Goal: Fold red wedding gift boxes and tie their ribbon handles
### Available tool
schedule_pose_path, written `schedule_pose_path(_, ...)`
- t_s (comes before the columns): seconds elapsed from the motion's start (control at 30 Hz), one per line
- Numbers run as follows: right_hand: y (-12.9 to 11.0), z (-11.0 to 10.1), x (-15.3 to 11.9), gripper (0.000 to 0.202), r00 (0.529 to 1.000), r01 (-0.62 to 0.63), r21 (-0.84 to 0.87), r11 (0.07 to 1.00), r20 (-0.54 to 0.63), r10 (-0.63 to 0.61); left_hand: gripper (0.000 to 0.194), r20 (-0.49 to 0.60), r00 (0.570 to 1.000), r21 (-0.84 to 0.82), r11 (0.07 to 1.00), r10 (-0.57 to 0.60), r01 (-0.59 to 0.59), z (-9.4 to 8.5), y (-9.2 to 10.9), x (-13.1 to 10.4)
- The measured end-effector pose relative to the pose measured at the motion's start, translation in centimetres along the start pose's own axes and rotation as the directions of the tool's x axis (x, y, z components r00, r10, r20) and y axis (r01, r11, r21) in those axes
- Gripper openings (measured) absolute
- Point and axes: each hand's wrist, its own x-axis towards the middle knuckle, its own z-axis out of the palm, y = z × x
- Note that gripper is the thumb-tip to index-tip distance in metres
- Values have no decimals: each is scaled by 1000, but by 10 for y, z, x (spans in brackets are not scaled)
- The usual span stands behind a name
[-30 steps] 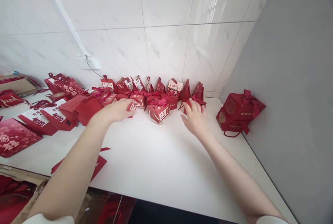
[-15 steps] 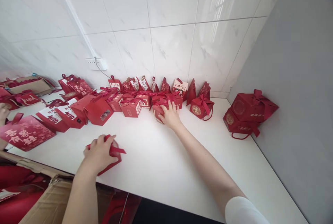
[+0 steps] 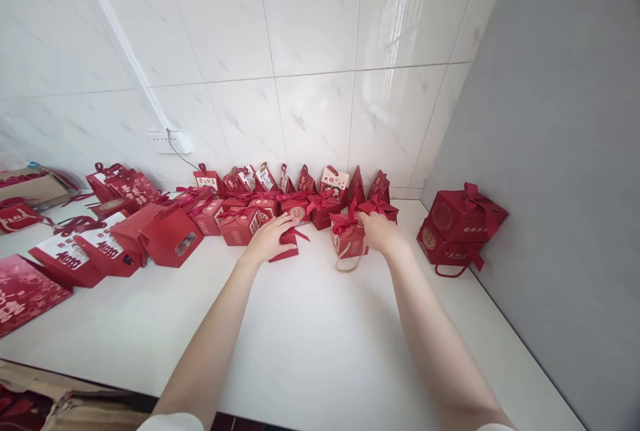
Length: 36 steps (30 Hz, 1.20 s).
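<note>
One red box [image 3: 287, 252] in left hand [image 3: 270, 239], fingers clamped | one rope-handled box [image 3: 347, 243] at right hand [image 3: 383, 233] (can't tell if clamped)

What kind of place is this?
It might be a small workroom or shop corner. Red gift boxes with ribbons stand in rows on a long white table, a cardboard carton sits below its front edge, and the white wall behind is tiled.
</note>
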Motion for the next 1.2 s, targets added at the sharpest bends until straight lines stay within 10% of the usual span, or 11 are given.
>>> schedule_pose_path(0.2,-1,-1,-3,32,999,-33,-12,999,-10,33,52,-449,886,169,962,-117,212,14,-2,-17)
schedule_pose_path(0.4,9,-14,-12,18,997,50,134,990,48,-56,72,-730,397,-148,696,-556,703,-10,-46,-66)
schedule_pose_path(0.5,13,-22,-15,18,999,2,175,985,44,-9,71,-693,321,-286,655,-646,699,-2,-66,-76)
schedule_pose_path(0.7,12,-37,-24,21,998,-47,161,986,41,41,65,-584,560,-365,806,-588,466,37,-65,-50)
schedule_pose_path(0.93,10,-53,-38,34,999,-26,191,981,-15,30,60,-527,537,-520,750,-659,409,43,-57,-44)
schedule_pose_path(1.1,2,-53,-41,32,1000,-24,161,987,3,24,64,-274,799,-647,717,-536,260,54,-56,-39)
schedule_pose_path(1.2,-13,-43,-36,32,995,72,172,982,57,-83,67,-171,860,-653,708,-482,267,63,-58,-33)
